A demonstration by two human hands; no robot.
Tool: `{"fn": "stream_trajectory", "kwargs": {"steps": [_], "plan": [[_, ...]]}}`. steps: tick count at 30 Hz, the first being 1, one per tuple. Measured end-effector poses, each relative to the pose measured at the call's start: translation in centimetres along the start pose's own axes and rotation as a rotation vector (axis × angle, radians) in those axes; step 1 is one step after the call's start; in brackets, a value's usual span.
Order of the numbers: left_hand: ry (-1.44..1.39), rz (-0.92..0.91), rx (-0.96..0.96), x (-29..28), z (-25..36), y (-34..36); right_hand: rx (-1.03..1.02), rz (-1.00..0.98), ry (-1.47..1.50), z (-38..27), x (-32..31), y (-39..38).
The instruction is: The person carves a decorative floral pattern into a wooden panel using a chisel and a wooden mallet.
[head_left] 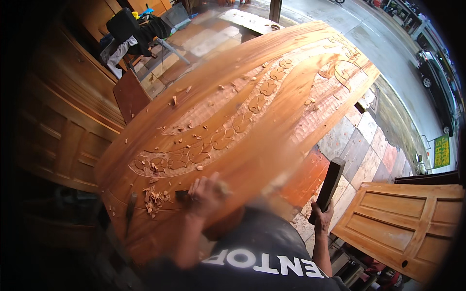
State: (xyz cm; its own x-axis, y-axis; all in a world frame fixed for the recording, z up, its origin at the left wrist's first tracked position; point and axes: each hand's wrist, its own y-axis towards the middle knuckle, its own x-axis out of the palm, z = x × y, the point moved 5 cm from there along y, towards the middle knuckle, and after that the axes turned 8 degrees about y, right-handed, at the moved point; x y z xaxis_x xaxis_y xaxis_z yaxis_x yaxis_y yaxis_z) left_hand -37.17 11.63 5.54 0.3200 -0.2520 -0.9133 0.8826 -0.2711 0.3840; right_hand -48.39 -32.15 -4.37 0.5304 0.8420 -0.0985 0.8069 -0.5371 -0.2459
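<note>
A large wooden panel (233,179) lies in front of me, carved with a chain of leaf shapes (223,138) and a curling motif at its far right end. My left hand (206,191), smeared by motion, is closed low over its near part. Something with a dark end (181,195) sticks out of that hand on the left; its kind is unclear. Off the panel's right side, my right hand (322,216) grips the lower end of a dark, squared wooden mallet (332,183), held tilted upward. Wood chips (154,201) are heaped left of my left hand, beside a slim dark-handled tool (130,213).
More chips are scattered over the carving. Panelled doors (63,145) lean at the left; another panelled door (403,218) is at the lower right. A cluttered chair (141,36) stands at the far left. Beyond the tiled floor (359,145), a dark car (434,89) stands by the road.
</note>
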Motion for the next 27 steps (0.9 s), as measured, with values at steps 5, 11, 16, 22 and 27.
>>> {"fn": "stream_trajectory", "kwargs": {"steps": [5,11,16,22,27], "plan": [[0.089,0.111,0.006,1.4,-1.1,-2.8,-0.032,0.041,-0.074,2.7,-2.4,-4.3],[0.034,0.217,0.066,-1.2,0.4,-1.6,0.126,0.110,0.132,3.5,-3.4,-9.3],[-0.114,0.098,-0.059,3.1,2.1,6.7,0.184,0.177,0.267,4.9,-4.7,-10.9],[-0.024,0.052,0.021,10.4,-1.0,14.7,0.122,0.160,0.275,1.5,-3.0,-12.1],[-0.047,0.035,0.165,12.1,-2.1,15.1,0.067,0.178,0.164,1.8,-3.3,-12.4]]}}
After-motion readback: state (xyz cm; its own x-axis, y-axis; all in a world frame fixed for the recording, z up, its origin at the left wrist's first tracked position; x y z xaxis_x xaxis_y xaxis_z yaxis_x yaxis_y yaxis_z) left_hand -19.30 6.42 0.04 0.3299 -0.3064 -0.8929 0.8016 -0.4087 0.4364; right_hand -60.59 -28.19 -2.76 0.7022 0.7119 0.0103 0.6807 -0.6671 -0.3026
